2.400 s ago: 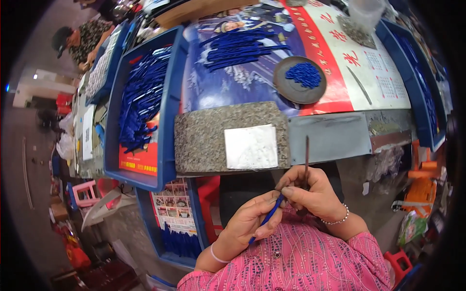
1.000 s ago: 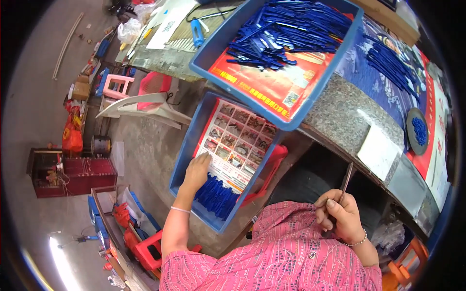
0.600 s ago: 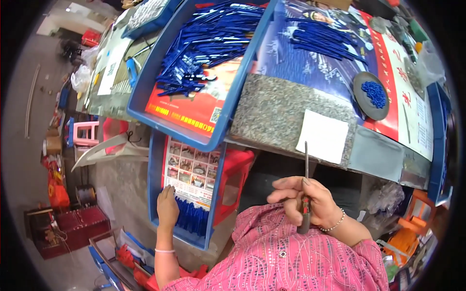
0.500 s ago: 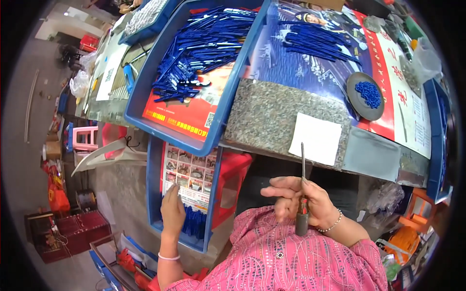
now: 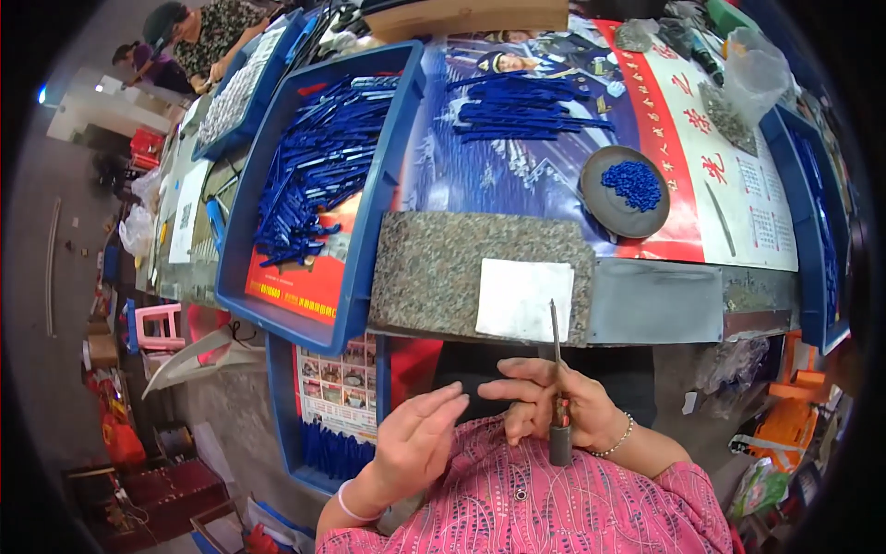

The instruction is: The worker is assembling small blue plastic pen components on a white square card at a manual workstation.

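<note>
Hands are held before the counter (image 5: 761, 297): left hand (image 5: 415, 443) raised, nothing visibly gripped; right hand (image 5: 591, 408) clasped on a slim-shafted tool (image 5: 560, 445), two fingers outstretched. Blue strips (image 5: 337, 454) in the lower tray (image 5: 281, 406) are judged finished, the upper tray's (image 5: 388, 173) heap (image 5: 318, 152) probably left. Room is offered by the granite slab (image 5: 429, 277), left of the white pad (image 5: 524, 294).

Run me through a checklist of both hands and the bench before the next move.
1. Tool in hand: ok; the thin metal tool is gripped in the right hand, tip pointing away from the body.
2. Left hand free: ok; fingers extended, nothing visible in them.
3. Hands over the stone slab: not ok; both are in front of it.
4. Tool tip clear of the white pad: cannot tell; they overlap in this view.
5. Small blue pieces contained: ok; they are heaped inside the round dish.
</note>
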Available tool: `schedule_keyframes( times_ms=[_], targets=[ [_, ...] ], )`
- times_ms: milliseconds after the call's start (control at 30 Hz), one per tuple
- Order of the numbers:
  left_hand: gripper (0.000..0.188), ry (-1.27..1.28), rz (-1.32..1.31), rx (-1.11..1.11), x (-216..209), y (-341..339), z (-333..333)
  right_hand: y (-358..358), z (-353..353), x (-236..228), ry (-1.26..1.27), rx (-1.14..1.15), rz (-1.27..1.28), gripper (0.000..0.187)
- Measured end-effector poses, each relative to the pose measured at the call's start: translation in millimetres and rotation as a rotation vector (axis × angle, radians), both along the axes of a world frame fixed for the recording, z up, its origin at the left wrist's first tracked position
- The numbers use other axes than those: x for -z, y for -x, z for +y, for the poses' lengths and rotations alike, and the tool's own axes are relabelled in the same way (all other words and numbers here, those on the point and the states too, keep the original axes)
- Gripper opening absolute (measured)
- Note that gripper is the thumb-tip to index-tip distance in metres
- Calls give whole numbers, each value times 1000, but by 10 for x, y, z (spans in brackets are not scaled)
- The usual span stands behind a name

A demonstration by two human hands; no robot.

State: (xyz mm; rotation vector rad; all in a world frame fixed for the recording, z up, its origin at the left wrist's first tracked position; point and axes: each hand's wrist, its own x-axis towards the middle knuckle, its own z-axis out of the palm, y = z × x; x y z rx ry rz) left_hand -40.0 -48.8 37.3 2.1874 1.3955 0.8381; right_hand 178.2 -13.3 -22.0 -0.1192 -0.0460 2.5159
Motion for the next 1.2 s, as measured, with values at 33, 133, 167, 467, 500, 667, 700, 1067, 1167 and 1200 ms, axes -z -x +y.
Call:
schedule_keyframes(
  times_ms=[33, 133, 167, 467, 500, 667, 700, 1067, 1167, 1200],
  targets=[
    [28, -24, 1, 16, 8, -37, 48, -17, 15, -15, -43, 0, -110, 61],
    [22, -51, 37, 26, -41, -59, 129, -80, 44, -96, -205, 8, -347, 52],
    [23, -53, 43, 22, -89, -47, 174, -144, 46, -147, -231, -5, -413, 45],
    [20, -172, 118, -141, -684, 225, 770, -576, 39, -356, -368, 360, -912, 20],
    [20, -157, 107, -117, -748, 232, 861, -625, 62, -348, -406, 377, -910, 19],
    [15, -70, 121, 104, -798, 65, 1608, -741, 155, -279, -429, 485, -973, 23],
    [15, -76, 112, 115, -741, -9, 1801, -745, 162, -247, -447, 510, -972, 24],
    [16, -176, 309, 399, 192, -1094, 3192, -796, 276, -197, -559, 419, -1077, 18],
    [19, -249, 497, 450, 265, -1465, 3274, -840, 314, -195, -585, 385, -1051, 17],
    [20, -313, 618, 480, 273, -1556, 3292, -855, 324, -195, -582, 392, -1055, 17]
  ],
)
